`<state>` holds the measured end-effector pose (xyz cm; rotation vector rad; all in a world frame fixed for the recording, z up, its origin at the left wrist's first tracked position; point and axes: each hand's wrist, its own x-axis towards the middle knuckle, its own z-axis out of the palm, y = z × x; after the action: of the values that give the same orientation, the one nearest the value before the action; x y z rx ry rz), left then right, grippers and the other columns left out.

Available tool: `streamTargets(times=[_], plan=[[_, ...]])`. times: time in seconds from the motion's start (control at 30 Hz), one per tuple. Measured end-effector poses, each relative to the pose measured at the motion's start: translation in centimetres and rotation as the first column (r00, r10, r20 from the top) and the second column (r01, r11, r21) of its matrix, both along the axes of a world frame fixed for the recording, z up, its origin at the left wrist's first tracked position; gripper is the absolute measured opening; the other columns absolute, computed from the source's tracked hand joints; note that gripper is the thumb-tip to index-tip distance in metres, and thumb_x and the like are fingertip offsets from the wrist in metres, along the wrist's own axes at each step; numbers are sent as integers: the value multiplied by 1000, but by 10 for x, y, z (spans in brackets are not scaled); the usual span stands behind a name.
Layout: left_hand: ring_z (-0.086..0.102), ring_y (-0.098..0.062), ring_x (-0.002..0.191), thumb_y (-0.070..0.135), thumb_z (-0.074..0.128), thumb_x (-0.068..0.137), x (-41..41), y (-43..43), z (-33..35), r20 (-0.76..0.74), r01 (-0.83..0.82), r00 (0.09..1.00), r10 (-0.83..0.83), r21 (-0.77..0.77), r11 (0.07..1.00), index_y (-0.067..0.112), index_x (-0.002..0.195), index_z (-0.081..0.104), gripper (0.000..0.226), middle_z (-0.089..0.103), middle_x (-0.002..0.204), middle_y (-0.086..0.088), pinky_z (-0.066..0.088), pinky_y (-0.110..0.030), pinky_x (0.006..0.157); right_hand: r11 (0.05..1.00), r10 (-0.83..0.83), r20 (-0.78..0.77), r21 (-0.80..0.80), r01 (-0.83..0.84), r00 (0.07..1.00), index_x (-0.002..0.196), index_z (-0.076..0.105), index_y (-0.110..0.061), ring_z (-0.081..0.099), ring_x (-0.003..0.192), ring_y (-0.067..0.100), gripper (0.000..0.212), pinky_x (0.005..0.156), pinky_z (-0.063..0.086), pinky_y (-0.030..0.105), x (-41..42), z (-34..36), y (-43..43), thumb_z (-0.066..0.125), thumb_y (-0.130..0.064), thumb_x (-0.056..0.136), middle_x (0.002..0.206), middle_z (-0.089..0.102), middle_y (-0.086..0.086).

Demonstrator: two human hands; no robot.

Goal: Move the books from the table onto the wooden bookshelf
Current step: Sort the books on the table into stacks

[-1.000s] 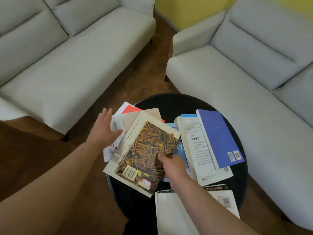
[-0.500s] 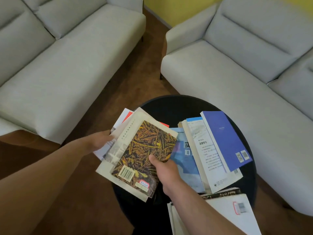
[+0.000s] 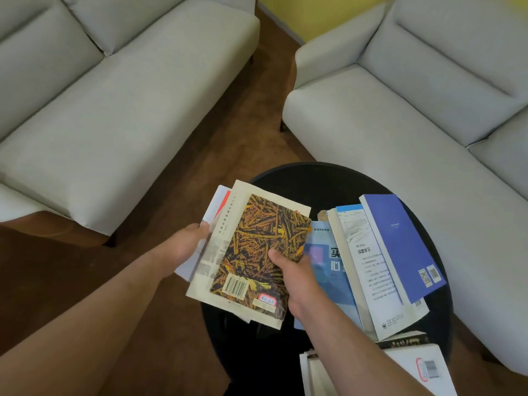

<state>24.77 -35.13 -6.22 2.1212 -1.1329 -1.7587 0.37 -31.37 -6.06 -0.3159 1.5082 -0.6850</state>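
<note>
— Since the left hand (image 3: 185, 247) lay flat and clear of the pile a second ago, what is different now?

— It has taken hold of the left edge of the bundle of books (image 3: 251, 267); its fingers are hidden beneath. The right hand (image 3: 288, 270) grips the right edge, thumb pressed on the straw-patterned cover (image 3: 257, 247). So the hands are apart, one clamped on each side of the same bundle.

— And where is that bundle?

— Over the left rim of the round black table (image 3: 300, 178), drawn nearer and further left than it lay before. It looks lifted clear, though I cannot tell whether the lowest book is off the top. Under the straw-patterned one sits a cream book (image 3: 205, 270), and under that a white and red book (image 3: 221, 200).

— What does that mean for the job?

— I judge the pick-up of this lot is done and the carry comes next. The wooden bookshelf is not in view, so the person must turn to find it.

— Anything left behind?

— Plenty. A dark blue book (image 3: 400, 241), a white book (image 3: 368, 275) and a pale blue book (image 3: 323, 264) lie fanned on the right of the table, with another pile (image 3: 405, 367) at the near edge. The task is in its early part.

— Any risk?

— The bundle is skewed, so a book may slide out.
</note>
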Motion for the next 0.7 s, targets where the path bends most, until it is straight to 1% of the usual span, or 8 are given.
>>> streamTargets(times=[0.07, 0.1, 0.2, 0.27, 0.37, 0.5, 0.57, 0.7], plan=[[49, -25, 133, 53, 29, 104, 1, 6, -2, -51, -27, 998, 27, 3, 1000, 27, 137, 47, 46, 54, 142, -3, 35, -48, 111, 1000, 30, 5, 8, -30, 1000, 123, 53, -20, 72, 102, 30, 47, 93, 58, 52, -2, -1, -5, 81, -21, 86, 115, 73, 8], [55, -19, 124, 53, 27, 105, 0, 10, -3, -77, -32, 997, 31, -4, 999, 30, 128, 52, 41, 61, 132, 0, 38, -43, 106, 998, 55, 9, 8, -55, 998, 122, 55, -19, 74, 99, 30, 46, 89, 60, 50, -1, -1, -9, 82, -21, 85, 111, 75, 8], [64, -11, 105, 53, 24, 105, -2, 21, -6, -145, -145, 978, 147, 23, 989, 36, 102, 64, 43, 75, 104, 10, 44, -39, 98, 992, 124, 32, 16, -124, 992, 118, 60, -18, 80, 78, 22, 42, 62, 63, 37, 2, 1, -23, 84, -21, 83, 98, 80, 6], [68, -24, 106, 53, 30, 104, 7, 23, -8, -195, -253, 944, 268, 96, 963, 29, 106, 68, 46, 76, 105, 1, 45, -48, 105, 987, 155, 53, 29, -157, 986, 121, 60, -18, 79, 73, 20, 43, 55, 61, 33, 5, 2, -32, 81, -25, 85, 102, 79, 8], [72, -36, 105, 51, 39, 103, 14, 18, -9, -322, -323, 873, 367, 182, 929, 19, 121, 66, 46, 75, 115, -14, 48, -58, 101, 986, 151, 127, 45, -158, 980, 126, 62, -18, 80, 86, 26, 39, 63, 62, 37, 2, 1, -40, 71, -35, 92, 107, 79, 10], [67, -41, 112, 50, 50, 98, 2, 26, -21, -455, -467, 720, 523, 239, 851, 29, 128, 62, 39, 71, 124, -14, 45, -64, 101, 991, 125, 190, 32, -133, 974, 131, 60, -26, 77, 100, 30, 40, 74, 62, 43, -7, -9, -29, 67, -41, 95, 114, 78, 9], [69, -38, 110, 49, 49, 99, -9, 33, -29, -482, -529, 655, 581, 257, 809, 32, 133, 58, 39, 73, 122, -10, 53, -59, 92, 996, 73, 227, 40, -85, 971, 132, 58, -27, 77, 98, 34, 38, 75, 63, 48, -6, -13, -24, 67, -36, 96, 112, 78, 12], [73, -46, 94, 50, 51, 96, -10, 38, -26, -479, -564, 568, 669, 365, 741, 14, 110, 70, 43, 77, 103, -21, 59, -58, 68, 998, 51, 283, 28, -61, 958, 131, 58, -29, 77, 97, 35, 36, 76, 62, 51, 1, -16, -23, 67, -27, 97, 111, 78, 13]])
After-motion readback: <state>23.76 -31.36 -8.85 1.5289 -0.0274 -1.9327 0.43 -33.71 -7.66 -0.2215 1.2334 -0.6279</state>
